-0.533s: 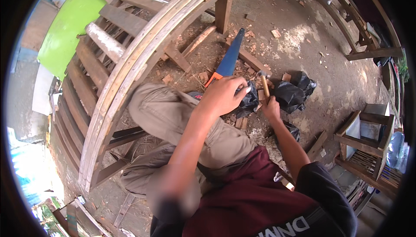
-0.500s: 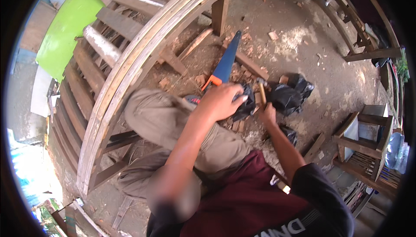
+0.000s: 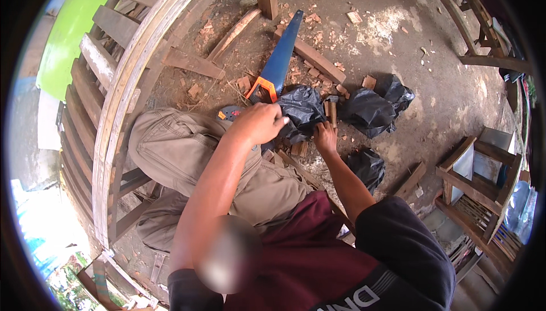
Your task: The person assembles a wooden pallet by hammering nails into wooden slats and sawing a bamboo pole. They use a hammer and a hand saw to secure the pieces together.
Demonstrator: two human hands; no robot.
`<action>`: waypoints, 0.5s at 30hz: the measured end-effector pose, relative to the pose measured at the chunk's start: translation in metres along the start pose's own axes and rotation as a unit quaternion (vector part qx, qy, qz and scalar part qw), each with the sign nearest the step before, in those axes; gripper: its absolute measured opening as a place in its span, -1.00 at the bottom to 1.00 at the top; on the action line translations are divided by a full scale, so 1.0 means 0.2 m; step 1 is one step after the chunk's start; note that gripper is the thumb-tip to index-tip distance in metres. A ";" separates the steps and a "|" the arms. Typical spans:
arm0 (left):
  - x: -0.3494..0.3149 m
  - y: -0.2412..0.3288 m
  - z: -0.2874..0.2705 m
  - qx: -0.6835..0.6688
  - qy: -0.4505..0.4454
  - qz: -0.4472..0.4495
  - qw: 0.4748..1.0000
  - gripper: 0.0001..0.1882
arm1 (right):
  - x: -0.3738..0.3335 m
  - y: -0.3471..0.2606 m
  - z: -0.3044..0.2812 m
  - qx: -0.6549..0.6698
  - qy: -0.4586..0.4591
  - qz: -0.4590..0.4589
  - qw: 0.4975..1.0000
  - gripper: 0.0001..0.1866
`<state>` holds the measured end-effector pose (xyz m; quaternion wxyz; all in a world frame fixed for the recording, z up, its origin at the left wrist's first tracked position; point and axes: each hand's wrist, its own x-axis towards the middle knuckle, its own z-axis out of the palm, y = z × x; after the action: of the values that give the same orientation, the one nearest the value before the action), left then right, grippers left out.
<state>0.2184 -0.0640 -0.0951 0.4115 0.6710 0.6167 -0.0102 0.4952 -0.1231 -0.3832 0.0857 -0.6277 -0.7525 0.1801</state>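
Note:
A crumpled black plastic bag [image 3: 304,106] lies on the ground between my hands. My left hand [image 3: 261,123] is closed on its left side, with the fingers bent in. My right hand [image 3: 325,139] pinches the bag's lower right edge, its fingertips partly hidden. Right beside those fingertips is a hammer [image 3: 332,111], its short wooden handle running down toward them. A handsaw [image 3: 282,55] with a blue blade and an orange handle lies just beyond my left hand, blade pointing away.
More black plastic bags [image 3: 371,112] lie to the right, one [image 3: 367,169] nearer me. A wooden beam [image 3: 313,58] and wood chips surround the saw. A slatted wooden frame [image 3: 122,83] curves along the left. At right stands a small wooden stand [image 3: 480,169].
My right hand has moved from the hammer's handle to the bag's edge, and the hammer now rests beside the bag. My view has shifted, showing more of the bag.

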 end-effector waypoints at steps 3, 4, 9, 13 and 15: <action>-0.01 0.03 0.02 0.023 -0.035 0.001 0.999 -0.66 | 0.01 0.05 0.04 -0.029 0.008 -0.026 0.999 -0.78; -0.02 0.04 0.02 0.048 -0.048 -0.008 0.998 -0.66 | 0.01 0.06 0.05 -0.033 0.003 -0.034 0.999 -0.79; 0.03 0.03 0.06 0.044 -0.019 0.023 0.999 -0.69 | -0.01 0.08 0.08 -0.051 0.008 -0.061 0.997 -0.66; 0.02 0.03 0.08 0.039 -0.013 0.031 0.999 -0.70 | -0.01 0.05 0.03 -0.057 -0.013 -0.088 0.994 -0.51; 0.03 0.01 0.09 0.035 0.002 0.052 0.998 -0.71 | 0.00 0.04 0.02 -0.069 -0.012 -0.091 0.993 -0.51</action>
<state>0.2311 -0.0687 -0.1094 0.3869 0.7160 0.5810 -0.0091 0.5014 -0.1225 -0.3901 0.0492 -0.5591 -0.8179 0.1264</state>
